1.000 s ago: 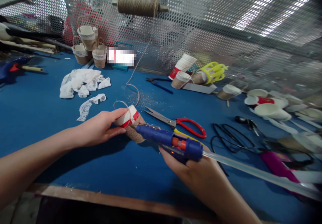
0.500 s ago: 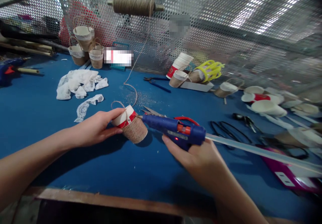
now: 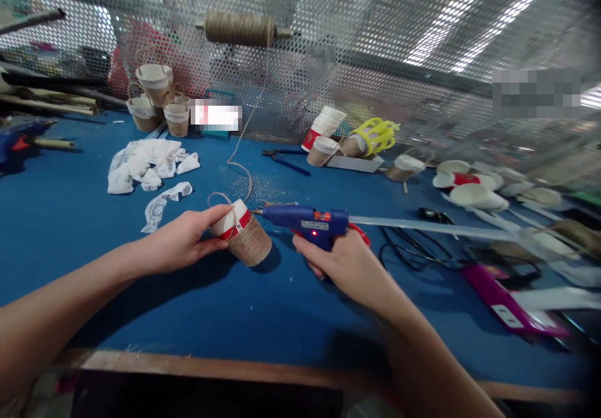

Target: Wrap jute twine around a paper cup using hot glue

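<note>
My left hand (image 3: 197, 236) is closed around the rim end of a paper cup (image 3: 248, 239), which lies tilted above the blue table. Twine wraps the cup's lower part; a red and white band shows bare near the rim. My right hand (image 3: 340, 258) grips a blue glue gun (image 3: 305, 221), its red light on and a long clear glue stick running out the back. The gun's nozzle points at the cup's red band, at or very near its surface. A strand of twine (image 3: 244, 171) leads from the cup up to a twine spool (image 3: 239, 29).
White lace pieces (image 3: 145, 163) lie left of the cup. Finished small twine baskets (image 3: 154, 83) stand at the back left. Blue-handled pliers (image 3: 288, 160), stacked paper cups (image 3: 323, 127) and a yellow mesh-wrapped cup (image 3: 375, 136) are behind. A purple power strip (image 3: 507, 299) and cables lie right.
The glue gun has swung to a more level angle, its rear and my right hand shifting up and left. My left hand still holds the cup in nearly the same place.
</note>
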`<state>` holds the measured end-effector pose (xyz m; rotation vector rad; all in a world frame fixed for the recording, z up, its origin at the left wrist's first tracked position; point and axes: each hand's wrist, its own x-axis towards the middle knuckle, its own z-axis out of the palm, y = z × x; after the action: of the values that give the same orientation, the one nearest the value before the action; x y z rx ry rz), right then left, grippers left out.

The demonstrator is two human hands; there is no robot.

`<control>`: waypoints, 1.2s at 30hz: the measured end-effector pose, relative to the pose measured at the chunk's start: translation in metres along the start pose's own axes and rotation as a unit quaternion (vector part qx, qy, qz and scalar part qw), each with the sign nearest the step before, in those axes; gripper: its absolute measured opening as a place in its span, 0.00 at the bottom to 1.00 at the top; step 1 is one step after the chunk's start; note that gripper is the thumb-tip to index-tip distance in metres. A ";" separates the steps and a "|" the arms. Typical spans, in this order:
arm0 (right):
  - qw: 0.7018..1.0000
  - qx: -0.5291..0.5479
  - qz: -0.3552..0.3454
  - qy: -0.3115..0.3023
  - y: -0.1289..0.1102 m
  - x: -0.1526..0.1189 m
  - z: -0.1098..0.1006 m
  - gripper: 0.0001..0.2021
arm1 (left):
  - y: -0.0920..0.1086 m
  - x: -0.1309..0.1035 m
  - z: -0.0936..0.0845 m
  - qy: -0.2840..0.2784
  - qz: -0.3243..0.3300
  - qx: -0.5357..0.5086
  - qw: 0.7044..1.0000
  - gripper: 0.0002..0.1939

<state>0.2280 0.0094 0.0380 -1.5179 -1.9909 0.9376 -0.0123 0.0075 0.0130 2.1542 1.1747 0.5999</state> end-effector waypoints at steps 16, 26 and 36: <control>0.962 -0.135 0.170 0.168 0.051 0.086 -0.030 0.12 | -0.001 -0.002 0.003 0.012 0.026 -0.010 1.000 0.19; 0.952 -0.227 0.116 0.168 0.041 0.090 -0.020 0.12 | 0.005 -0.002 0.004 0.014 0.033 0.016 0.999 0.18; 0.976 0.005 -0.148 -0.157 -0.048 0.060 0.024 0.16 | 0.005 -0.004 0.009 0.025 0.087 0.032 0.995 0.16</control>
<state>0.1628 0.0541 0.0560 -1.0745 -2.3447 1.1077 -0.0058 -0.0006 0.0094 2.3250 1.0526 0.7047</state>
